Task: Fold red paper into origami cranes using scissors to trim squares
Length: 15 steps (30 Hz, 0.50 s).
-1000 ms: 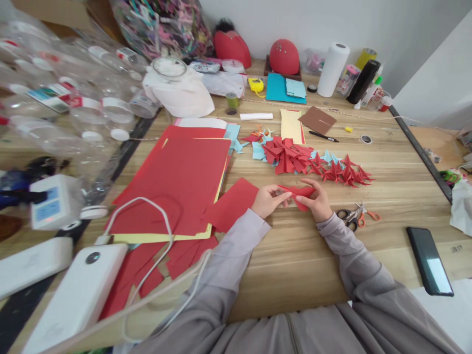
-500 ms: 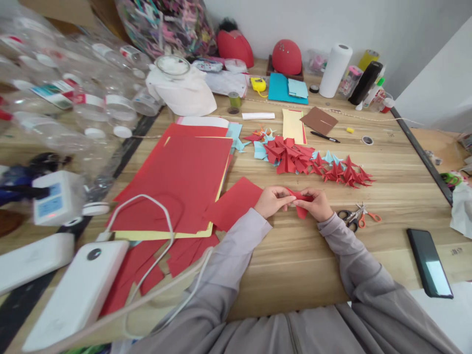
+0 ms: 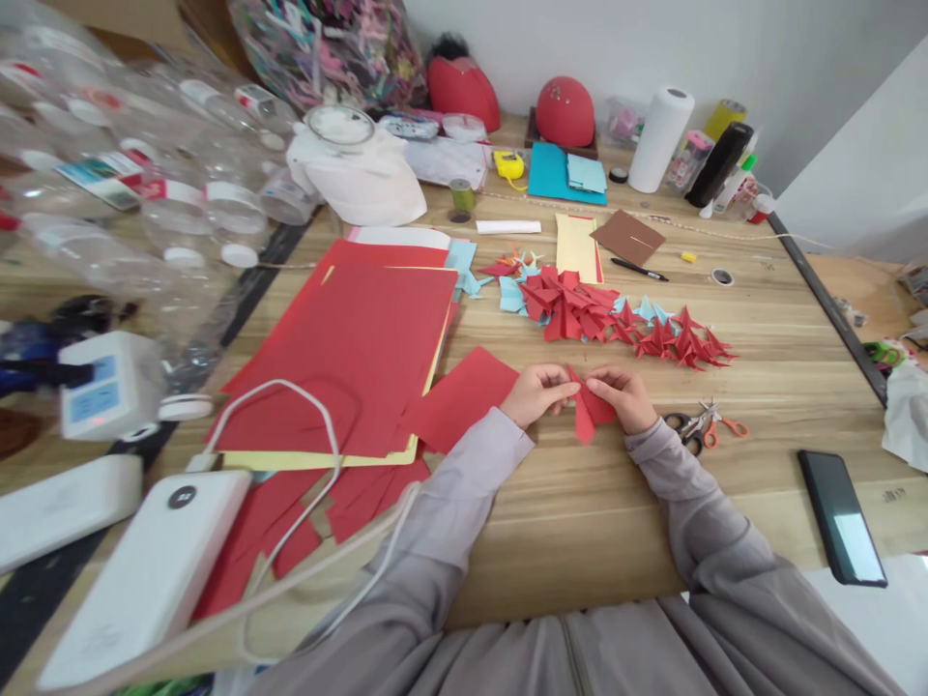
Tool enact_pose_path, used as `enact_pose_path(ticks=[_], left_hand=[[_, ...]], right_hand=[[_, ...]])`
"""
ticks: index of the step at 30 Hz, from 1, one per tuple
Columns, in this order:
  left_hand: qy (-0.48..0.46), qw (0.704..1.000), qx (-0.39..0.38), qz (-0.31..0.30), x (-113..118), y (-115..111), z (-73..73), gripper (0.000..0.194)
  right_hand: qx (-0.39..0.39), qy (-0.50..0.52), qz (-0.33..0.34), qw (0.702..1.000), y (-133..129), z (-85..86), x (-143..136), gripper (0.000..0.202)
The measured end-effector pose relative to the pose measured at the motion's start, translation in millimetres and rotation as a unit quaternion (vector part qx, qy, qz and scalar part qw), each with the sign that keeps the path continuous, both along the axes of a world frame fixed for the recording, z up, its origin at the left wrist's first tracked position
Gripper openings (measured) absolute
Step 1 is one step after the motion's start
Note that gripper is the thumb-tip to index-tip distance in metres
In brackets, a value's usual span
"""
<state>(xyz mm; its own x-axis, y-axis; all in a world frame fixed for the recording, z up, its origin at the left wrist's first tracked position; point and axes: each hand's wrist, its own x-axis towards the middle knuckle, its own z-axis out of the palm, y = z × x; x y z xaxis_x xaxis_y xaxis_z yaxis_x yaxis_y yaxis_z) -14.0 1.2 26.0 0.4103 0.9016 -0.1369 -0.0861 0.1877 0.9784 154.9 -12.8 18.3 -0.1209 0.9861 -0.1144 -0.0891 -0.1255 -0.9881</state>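
A small folded piece of red paper [image 3: 589,411] is held up between both hands, with a pointed flap hanging down. My left hand [image 3: 537,393] pinches its left side between thumb and fingers. On its right side, my right hand [image 3: 622,394] grips it the same way. A flat red square [image 3: 468,398] lies just left of my left hand, partly by the sleeve. Beyond the hands, folded red pieces [image 3: 569,304] and a few light blue ones form a long pile.
Large red sheets [image 3: 377,358] lie at the left, with a white power bank [image 3: 145,580] and cable in front. Scissors [image 3: 702,425] and a phone [image 3: 841,517] are at the right. Plastic bottles [image 3: 174,208] crowd the far left; a white roll [image 3: 659,140] stands at the back.
The red paper has opened out a little between the fingers, and its pointed flap now hangs lower. Both hands remain in nearly the same place.
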Motion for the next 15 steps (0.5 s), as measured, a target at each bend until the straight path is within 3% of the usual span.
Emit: enact_pose_path(ticks=[5,15], left_hand=[[0.018,0.999,0.043,-0.023,2.2,-1.9,0.4,0.035],[0.02,0.998,0.031,-0.042,3.4,-0.8,-4.0,0.036]], right_hand=[[-0.003,-0.011,0.088,0.996,-2.9,-0.8,-2.7,0.032],[-0.007,-0.015,0.079,0.997,-0.6,-3.9,0.7,0.03]])
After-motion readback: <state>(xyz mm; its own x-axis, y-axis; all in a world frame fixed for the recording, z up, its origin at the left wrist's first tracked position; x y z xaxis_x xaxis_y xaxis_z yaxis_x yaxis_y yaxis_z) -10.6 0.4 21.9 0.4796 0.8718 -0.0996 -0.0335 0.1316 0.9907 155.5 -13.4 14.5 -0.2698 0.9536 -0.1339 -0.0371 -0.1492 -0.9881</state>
